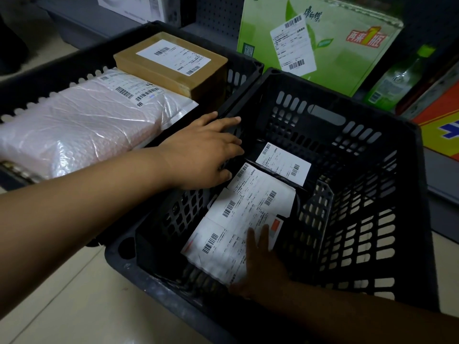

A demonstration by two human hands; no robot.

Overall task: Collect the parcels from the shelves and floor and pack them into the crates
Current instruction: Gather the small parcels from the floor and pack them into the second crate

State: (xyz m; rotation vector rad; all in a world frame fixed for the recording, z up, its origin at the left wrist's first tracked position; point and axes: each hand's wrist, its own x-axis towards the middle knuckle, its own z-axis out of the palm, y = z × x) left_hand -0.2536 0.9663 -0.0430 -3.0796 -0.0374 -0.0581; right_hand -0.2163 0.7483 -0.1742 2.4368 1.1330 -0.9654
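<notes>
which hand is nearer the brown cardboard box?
Left. The left hand rests on the rim between the crates, just below the brown cardboard box; the right hand is down inside the near crate.

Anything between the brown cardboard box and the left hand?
Head view: only the corner of the pink bubble-wrap parcel and the black crate rim lie between the brown cardboard box and the left hand.

Two black crates (407, 184) (62, 70) sit side by side. Five labelled parcels: three by the hands in the nearer crate (283, 165) (263, 192) (223, 234), two in the farther (171, 60) (74, 125). One green carton (318, 43), one green bottle (397, 78). Two hands (206, 155) (263, 264).
</notes>
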